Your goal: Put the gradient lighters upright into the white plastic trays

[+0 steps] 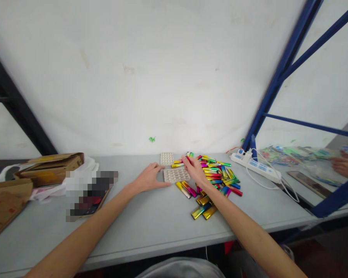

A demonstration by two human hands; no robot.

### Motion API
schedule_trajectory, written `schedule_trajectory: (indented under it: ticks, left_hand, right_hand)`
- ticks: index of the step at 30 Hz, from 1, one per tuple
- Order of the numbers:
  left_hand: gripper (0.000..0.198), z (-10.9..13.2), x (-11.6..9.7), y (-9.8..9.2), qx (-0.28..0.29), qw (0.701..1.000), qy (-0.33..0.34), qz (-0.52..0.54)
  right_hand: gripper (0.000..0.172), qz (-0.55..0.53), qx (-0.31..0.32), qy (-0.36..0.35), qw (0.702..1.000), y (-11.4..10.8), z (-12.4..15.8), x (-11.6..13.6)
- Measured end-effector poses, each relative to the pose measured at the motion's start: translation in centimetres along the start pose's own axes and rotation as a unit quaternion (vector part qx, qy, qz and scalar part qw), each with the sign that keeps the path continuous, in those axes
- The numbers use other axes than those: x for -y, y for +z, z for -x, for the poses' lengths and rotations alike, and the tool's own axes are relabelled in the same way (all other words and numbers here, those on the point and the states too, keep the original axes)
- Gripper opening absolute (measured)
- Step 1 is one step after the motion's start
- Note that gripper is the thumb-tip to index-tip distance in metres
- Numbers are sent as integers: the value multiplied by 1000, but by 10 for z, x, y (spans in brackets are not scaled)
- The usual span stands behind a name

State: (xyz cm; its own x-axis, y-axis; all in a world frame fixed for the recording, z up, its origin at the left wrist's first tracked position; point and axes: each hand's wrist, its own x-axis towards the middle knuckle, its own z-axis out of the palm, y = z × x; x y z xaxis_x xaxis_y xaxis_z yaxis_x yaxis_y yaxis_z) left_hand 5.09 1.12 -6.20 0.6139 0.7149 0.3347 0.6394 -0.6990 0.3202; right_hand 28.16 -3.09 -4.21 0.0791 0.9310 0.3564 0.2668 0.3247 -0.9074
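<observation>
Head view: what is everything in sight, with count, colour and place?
metallic sticks: many, rainbow and gold, heaped right of centre
near slotted tray: one, off-white, between the hands
far slotted tray: one, off-white, behind it
power strip: one, white and blue, right of the heap
cardboard boxes: two, brown, left end
table: one, grey
rack frame: one, blue, right
another person's hand: one, far right
left hand: flat, touching near slotted tray
right hand: at the heap's edge

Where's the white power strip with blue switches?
Head view, right side: the white power strip lies on the grey table by the blue rack post, right of the pile of shiny multicoloured sticks.
</observation>
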Motion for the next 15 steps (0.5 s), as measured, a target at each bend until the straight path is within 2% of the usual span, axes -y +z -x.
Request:
schedule_trajectory:
  ticks: [3, 7, 15]
  left_hand:
    - [71, 0, 1, -1, -1, 1000, 6, 14]
    - [69, 1, 3, 2, -8, 1000, 13, 22]
    - [65, 2, 1, 2, -10, 999, 24, 21]
  right_hand:
    - [51, 44, -28, -7, 999, 2, 2, 1]
    - [42, 44, -41, 11, 998, 6, 6, 5]
    - [31, 83, -38, -7, 996, 11, 6, 0]
